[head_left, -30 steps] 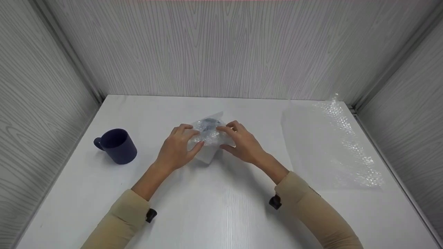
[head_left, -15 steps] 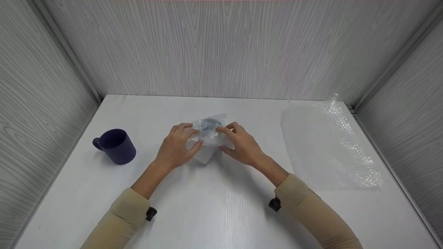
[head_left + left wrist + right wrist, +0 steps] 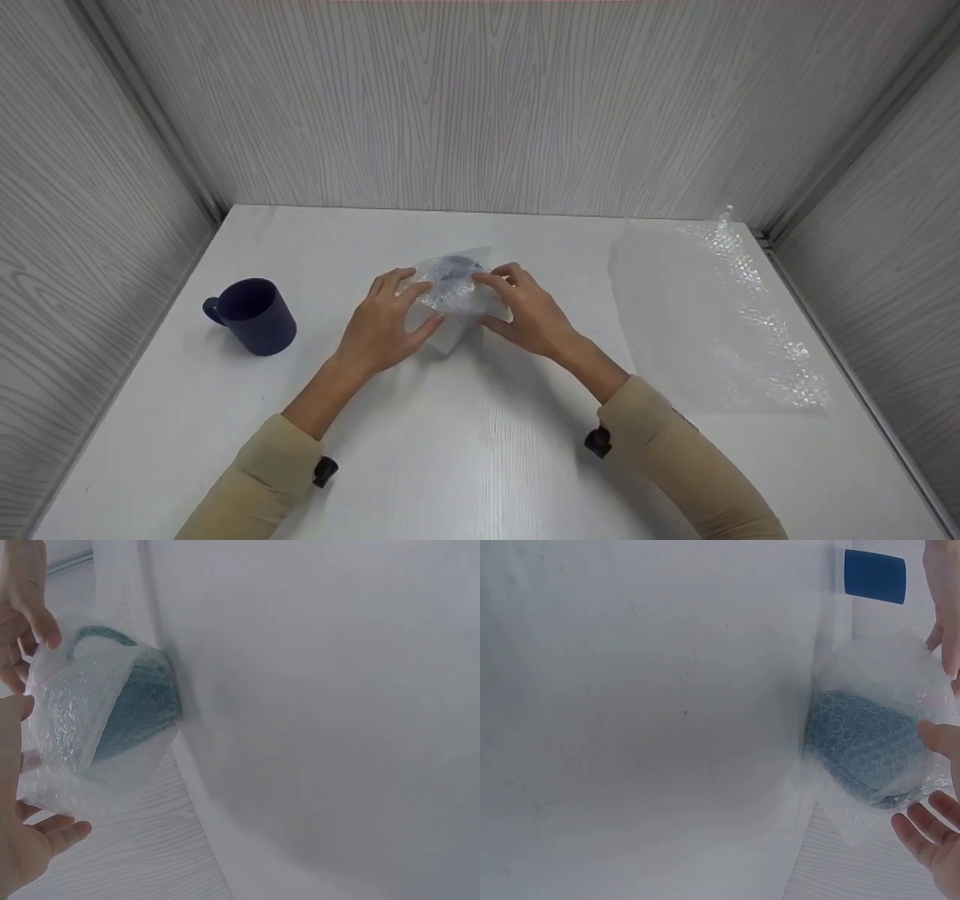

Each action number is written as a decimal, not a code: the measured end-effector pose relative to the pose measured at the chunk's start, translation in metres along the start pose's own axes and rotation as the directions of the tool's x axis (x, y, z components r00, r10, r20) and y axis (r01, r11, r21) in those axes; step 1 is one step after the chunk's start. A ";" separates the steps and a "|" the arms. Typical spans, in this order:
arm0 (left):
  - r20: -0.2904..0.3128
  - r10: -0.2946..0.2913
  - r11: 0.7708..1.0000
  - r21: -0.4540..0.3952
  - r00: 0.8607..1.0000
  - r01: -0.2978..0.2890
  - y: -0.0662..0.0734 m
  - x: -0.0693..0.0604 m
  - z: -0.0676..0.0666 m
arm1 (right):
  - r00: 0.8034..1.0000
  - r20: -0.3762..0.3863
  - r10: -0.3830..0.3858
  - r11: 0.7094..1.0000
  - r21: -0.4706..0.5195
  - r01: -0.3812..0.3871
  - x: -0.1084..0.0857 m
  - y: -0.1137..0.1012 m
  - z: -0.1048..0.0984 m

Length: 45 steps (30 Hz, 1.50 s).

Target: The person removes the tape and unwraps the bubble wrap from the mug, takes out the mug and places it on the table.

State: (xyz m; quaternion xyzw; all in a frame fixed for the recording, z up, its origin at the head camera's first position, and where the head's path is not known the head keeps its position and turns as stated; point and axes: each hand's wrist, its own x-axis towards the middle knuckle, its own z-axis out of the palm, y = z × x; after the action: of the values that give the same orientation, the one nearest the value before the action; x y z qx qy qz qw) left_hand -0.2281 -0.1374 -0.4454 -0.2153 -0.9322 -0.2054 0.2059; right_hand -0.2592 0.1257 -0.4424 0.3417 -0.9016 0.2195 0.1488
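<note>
Wrapped mug (image 3: 456, 270), middle of the desk (image 3: 457, 450), showing blue through its bubble wrap (image 3: 67, 712). Nearest, the tan sleeves (image 3: 262, 472) angle in, and here are the hands: left hand (image 3: 379, 322) and right hand (image 3: 532, 319) flank the bundle, fingers and thumbs bent round the film, each holding its own side. Here's the danger: that wrap looks slick and springy, so if either hand lets go early, a fold could pop open and the mug could slip or tip. Over-squeeze, and bubbles may burst! Out left, a bare mug (image 3: 261, 322) stands upright, handle leftward, well apart; a wide left swing could knock it. Right, stretching to the far edge, lies a clear sheet (image 3: 697, 322); likely light, it could drag if the nearby right sleeve catches it.
</note>
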 end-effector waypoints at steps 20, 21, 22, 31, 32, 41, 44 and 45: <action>0.003 0.013 1.000 -0.005 1.000 -0.013 0.000 0.001 0.007 | 0.999 0.030 0.030 0.993 0.112 -0.033 0.006 0.005 0.001; 0.001 0.016 1.000 -0.010 1.000 -0.016 0.001 0.001 0.007 | 0.999 0.031 0.034 0.993 0.115 -0.037 0.006 0.004 0.001; -0.001 0.018 1.000 -0.014 1.000 -0.018 0.000 0.001 0.008 | 0.999 0.031 0.038 0.992 0.117 -0.041 0.006 0.004 0.000; -0.007 0.045 0.998 -0.034 0.999 -0.045 0.003 0.003 0.009 | 0.996 0.041 0.078 0.990 0.117 -0.083 -0.001 0.002 -0.003; -0.006 0.045 0.998 -0.040 0.999 -0.045 0.004 0.003 0.009 | 0.996 0.040 0.081 0.989 0.117 -0.085 -0.002 0.001 -0.003; -0.002 0.058 0.997 -0.058 0.998 -0.058 0.010 0.002 0.010 | 0.995 0.027 0.095 0.989 0.114 -0.097 -0.012 -0.002 -0.007; -0.001 0.065 0.996 -0.057 0.998 -0.065 0.013 0.002 0.010 | 0.995 0.023 0.097 0.989 0.108 -0.099 -0.016 -0.003 -0.009; 0.001 0.067 0.996 -0.056 0.998 -0.066 0.014 0.001 0.010 | 0.995 0.023 0.099 0.989 0.108 -0.101 -0.017 -0.004 -0.009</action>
State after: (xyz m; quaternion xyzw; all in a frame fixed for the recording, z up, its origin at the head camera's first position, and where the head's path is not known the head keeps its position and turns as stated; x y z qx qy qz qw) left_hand -0.2253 -0.1210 -0.4490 -0.2522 -0.9187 -0.2243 0.2051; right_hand -0.2430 0.1374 -0.4406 0.3056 -0.9055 0.2727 0.1110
